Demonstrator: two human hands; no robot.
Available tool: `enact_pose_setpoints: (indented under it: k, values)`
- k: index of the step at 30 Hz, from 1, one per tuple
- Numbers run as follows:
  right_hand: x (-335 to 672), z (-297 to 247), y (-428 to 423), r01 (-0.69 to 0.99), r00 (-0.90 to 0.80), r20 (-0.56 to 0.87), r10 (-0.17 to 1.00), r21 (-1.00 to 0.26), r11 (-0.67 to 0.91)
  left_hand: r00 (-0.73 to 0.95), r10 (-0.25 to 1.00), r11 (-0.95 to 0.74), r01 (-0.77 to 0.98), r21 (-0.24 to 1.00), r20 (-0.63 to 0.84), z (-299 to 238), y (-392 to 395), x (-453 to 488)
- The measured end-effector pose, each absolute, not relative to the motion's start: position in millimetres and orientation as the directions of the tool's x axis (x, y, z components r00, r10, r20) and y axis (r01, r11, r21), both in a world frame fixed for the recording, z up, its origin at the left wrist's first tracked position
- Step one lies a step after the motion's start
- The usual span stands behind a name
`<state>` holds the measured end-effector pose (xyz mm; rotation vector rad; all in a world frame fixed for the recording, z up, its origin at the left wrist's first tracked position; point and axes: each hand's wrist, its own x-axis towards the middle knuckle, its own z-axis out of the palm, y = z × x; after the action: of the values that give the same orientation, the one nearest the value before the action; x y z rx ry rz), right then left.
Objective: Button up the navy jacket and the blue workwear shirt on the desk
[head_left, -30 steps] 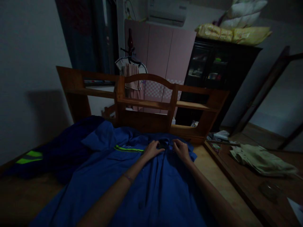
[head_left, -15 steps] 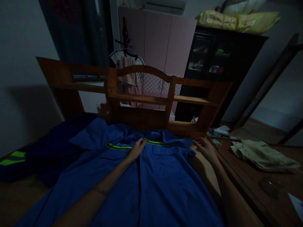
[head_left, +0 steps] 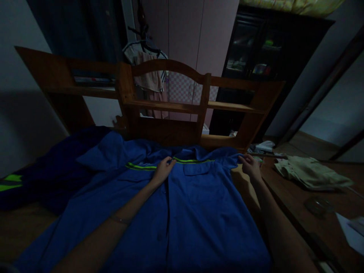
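A blue work shirt with yellow-green reflective strips lies spread out, its collar toward the wooden headboard. My left hand is closed on the front placket near the collar, between the two strips. At the shirt's right side, my right hand pinches the end of the short sleeve and holds it outward. A chest pocket with a flap sits between the two hands. To the left, a darker navy garment with a bright reflective band lies bunched up, partly under the blue shirt's left sleeve.
A wooden headboard with shelves stands just beyond the shirt. On the right, a brown table holds folded pale cloth, a glass ashtray-like dish and white paper. Clothes on a hanger and wardrobes stand behind.
My right hand has moved onto the right sleeve end, closed on it and pulled it outward. My left hand keeps its hold near the collar. The view has tipped downward.
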<state>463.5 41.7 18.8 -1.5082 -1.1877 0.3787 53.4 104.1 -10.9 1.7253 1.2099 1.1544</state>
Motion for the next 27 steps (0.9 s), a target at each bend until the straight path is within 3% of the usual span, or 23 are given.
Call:
enact_pose_setpoints:
  k: [5,11,13,16,17,19,22,27]
  values:
    - [459,2,48,0.082,0.468,0.186,0.864,-0.983,0.167,0.187,0.944,-0.324,0.366,0.872,0.272,-14,107,53]
    - [449,10,50,-0.093,0.422,0.119,0.899,-0.98,0.173,0.169,0.94,-0.341,0.455,0.822,0.297,-14,108,51]
    - [447,15,47,0.01,0.447,0.173,0.877,-0.982,0.189,0.171,0.931,-0.365,0.512,0.778,0.323,-12,105,50]
    - [446,22,41,0.448,0.45,0.308,0.838,-0.89,0.086,0.174,0.903,-0.416,0.587,0.695,0.394,-6,102,49]
    - [445,24,38,0.579,0.404,0.287,0.869,-0.815,0.0,0.175,0.895,-0.427,0.607,0.671,0.411,-5,101,49]
    - [445,27,33,0.725,0.27,0.086,0.959,-0.673,-0.144,0.179,0.889,-0.43,0.643,0.634,0.422,-4,101,49]
    - [442,30,29,0.808,0.117,-0.179,0.977,-0.554,-0.199,0.187,0.889,-0.424,0.682,0.596,0.419,-6,102,49]
    - [441,25,35,0.748,0.096,-0.173,0.98,-0.637,-0.186,0.23,0.885,-0.437,0.708,0.554,0.405,-9,103,48]
